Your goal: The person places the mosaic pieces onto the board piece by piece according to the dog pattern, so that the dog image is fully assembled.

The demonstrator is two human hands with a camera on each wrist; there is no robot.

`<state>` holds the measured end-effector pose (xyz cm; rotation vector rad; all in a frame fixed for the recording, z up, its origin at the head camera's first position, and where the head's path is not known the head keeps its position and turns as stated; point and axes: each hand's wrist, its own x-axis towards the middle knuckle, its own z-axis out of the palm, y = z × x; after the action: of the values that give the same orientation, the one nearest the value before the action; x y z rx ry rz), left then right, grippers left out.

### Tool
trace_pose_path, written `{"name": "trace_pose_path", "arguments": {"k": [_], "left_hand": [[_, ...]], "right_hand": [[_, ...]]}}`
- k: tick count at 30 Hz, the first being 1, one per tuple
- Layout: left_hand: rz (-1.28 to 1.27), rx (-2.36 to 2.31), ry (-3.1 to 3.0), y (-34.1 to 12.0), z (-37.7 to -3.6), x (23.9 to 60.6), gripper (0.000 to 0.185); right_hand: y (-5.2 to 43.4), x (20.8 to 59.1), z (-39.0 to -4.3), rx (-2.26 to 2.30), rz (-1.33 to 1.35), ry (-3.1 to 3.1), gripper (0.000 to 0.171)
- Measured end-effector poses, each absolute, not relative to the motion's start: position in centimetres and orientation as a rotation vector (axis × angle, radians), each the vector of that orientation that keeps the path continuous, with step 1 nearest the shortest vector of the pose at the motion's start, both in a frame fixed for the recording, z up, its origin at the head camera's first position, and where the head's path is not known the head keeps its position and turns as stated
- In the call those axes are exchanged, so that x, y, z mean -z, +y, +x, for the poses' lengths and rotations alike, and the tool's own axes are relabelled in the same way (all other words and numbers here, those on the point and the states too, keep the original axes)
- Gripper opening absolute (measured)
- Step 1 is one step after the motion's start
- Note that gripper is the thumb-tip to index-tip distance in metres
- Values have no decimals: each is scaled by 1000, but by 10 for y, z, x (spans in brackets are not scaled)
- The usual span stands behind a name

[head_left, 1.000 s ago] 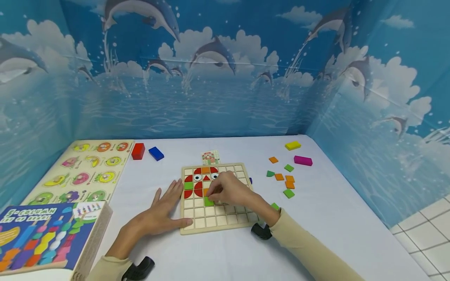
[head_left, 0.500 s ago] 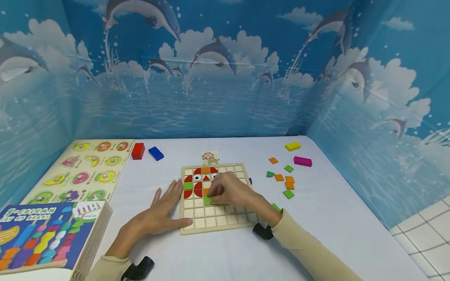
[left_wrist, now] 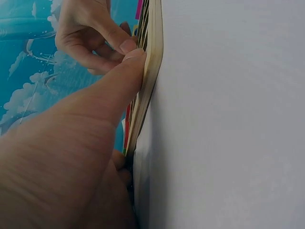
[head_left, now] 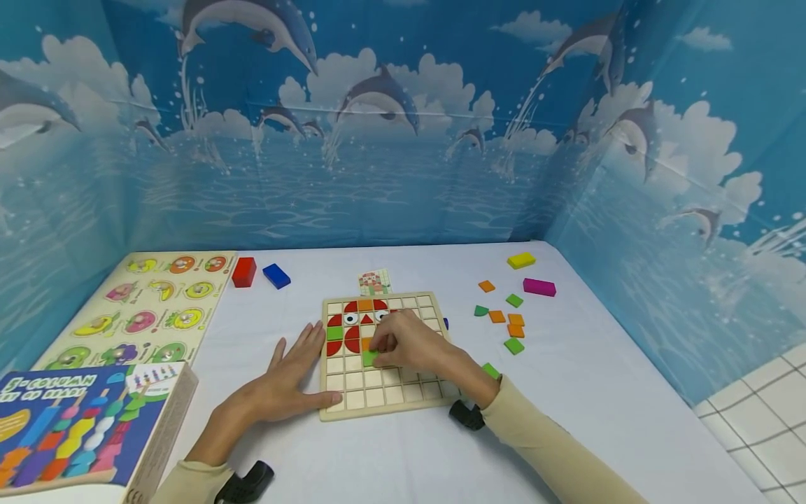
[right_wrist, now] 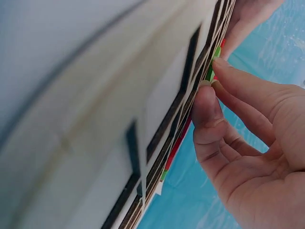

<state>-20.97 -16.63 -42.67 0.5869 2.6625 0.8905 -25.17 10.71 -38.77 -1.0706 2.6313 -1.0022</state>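
Observation:
Under my right hand [head_left: 412,343] a square green tile [head_left: 368,358] lies on the gridded wooden board [head_left: 376,397], just below an orange tile [head_left: 366,343]. The fingers of this hand pinch the green tile, thumb and index meeting at it in the right wrist view. Red curved pieces [head_left: 334,348], two eye tiles [head_left: 350,318] and another green tile [head_left: 334,333] fill cells of the board's upper left. My left hand [head_left: 283,388] lies flat at the board's left side, fingers spread, with its thumb on the lower left corner.
A small picture card [head_left: 374,281] is behind the board. Loose orange tiles [head_left: 497,317] and green tiles [head_left: 514,346] lie to the right, near yellow [head_left: 521,260] and magenta blocks [head_left: 539,287]. Red [head_left: 244,272] and blue blocks [head_left: 276,276], a fruit sheet [head_left: 140,321] and a box [head_left: 82,427] are at left.
My right fingers have made small adjustments at the green tile, which now lies squarer in line with the grid. The left hand has kept its place. The head view has shifted slightly.

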Motion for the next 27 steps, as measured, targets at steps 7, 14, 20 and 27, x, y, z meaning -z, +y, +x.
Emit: {"name": "trace_pose_path", "arguments": {"k": [7,14,20,27], "left_hand": [[590,-878,2681,-166,-214,434,127],[583,-890,2668,-166,-210,427,125],[578,-897,2651,-165,-207,420,122],[583,-911,2657,-164,-208,424,124]], "right_hand": [[109,385,-250,983,-1052,2604,10],[109,384,-251,975,-1076,2636,13],[128,379,-260,997,-1129,2679,15],[191,370,-293,982,-875,2900,25]]}}
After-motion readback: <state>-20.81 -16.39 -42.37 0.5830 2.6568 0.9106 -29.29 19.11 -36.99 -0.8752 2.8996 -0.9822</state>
